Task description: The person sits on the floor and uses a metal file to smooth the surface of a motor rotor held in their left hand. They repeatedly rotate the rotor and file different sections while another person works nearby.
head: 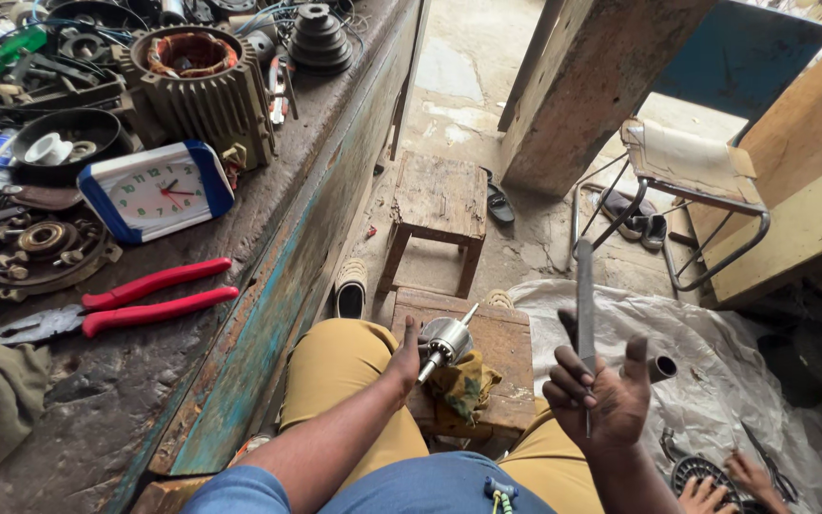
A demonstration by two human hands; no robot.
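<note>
My left hand (404,359) grips a small motor rotor (445,340) with a steel shaft, holding it just above a low wooden stool (511,343) between my knees. A yellowish rag (466,385) lies on the stool under the rotor. My right hand (597,395) is raised to the right of the stool, its fingers closed around a long flat metal file (585,305) that points upward. A short grey tube (661,367) shows just behind that hand.
A cluttered workbench (240,314) runs along the left with red-handled pliers (140,297), a blue and white clock (158,190), a finned motor housing (204,86) and pulleys. A second stool (438,205) and metal chair (692,186) stand ahead. Another person's hands (730,481) work at lower right on a plastic sheet (715,362).
</note>
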